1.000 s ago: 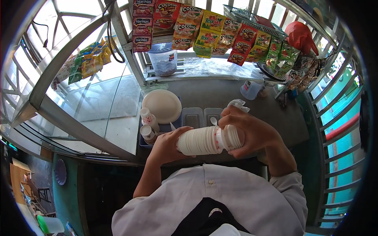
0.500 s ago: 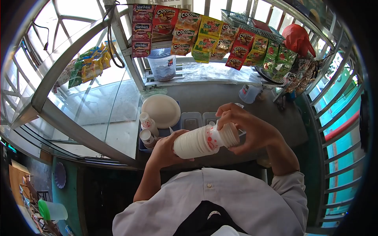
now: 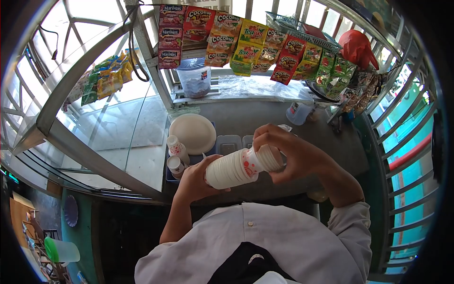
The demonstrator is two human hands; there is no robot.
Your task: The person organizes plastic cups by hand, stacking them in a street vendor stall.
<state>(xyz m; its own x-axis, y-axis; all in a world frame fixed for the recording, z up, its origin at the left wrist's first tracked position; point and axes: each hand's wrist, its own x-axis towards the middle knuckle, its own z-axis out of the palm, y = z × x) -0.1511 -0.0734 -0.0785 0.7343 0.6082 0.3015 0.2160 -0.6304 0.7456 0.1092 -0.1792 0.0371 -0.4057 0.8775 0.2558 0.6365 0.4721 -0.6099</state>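
Observation:
A long stack of white paper cups point(image 3: 226, 171) lies tilted across my chest, its right end raised. Wrapped around its left end is my left hand point(image 3: 193, 181). A red-dotted cup wall point(image 3: 250, 163) shows between this stack and a shorter group of nested cups point(image 3: 269, 159) at the right end. Fingers and thumb of my right hand point(image 3: 295, 151) close around that shorter group from above and below. Left of the hands, two smaller cup stacks, one red-dotted point(image 3: 177, 147) and one plain-topped point(image 3: 175, 165), stand in a blue tray point(image 3: 213, 150).
A round cream lid or plate point(image 3: 193, 132) lies in the tray. Clear containers point(image 3: 230, 144) sit behind the cups. Drink sachets point(image 3: 248, 42) hang above, near a lidded bucket point(image 3: 194, 78). A glass case frame point(image 3: 90, 151) borders the left; metal bars point(image 3: 411, 175) the right.
Both hands and the cups have shifted slightly left. My right fingers sit a little further left along the stack, still around the shorter group.

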